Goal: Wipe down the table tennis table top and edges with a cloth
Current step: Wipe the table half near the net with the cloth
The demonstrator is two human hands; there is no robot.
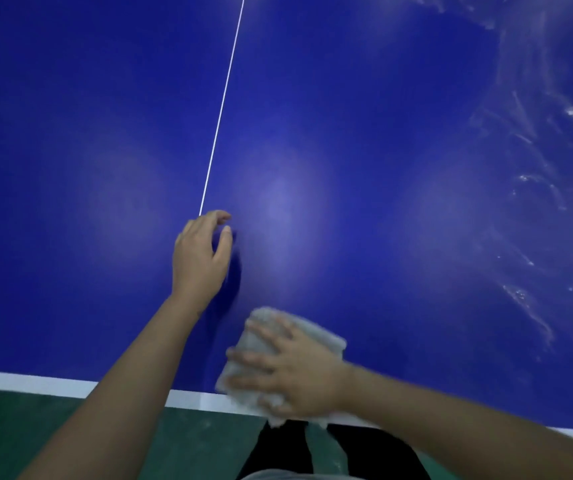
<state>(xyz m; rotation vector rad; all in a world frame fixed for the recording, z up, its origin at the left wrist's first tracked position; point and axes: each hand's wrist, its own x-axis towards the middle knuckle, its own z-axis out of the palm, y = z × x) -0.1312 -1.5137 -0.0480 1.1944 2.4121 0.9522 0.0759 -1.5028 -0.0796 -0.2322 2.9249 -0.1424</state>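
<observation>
a single view, worn on the person's head, standing at the near end of the table. it faces forward and steeply down, close enough that the blue top fills most of the frame. the table's white edge runs along the bottom, with green floor and the person's legs below it.

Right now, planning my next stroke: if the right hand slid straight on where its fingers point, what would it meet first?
Probably the bare left forearm, which crosses the blue table top just beyond the right hand and grey cloth.
</observation>
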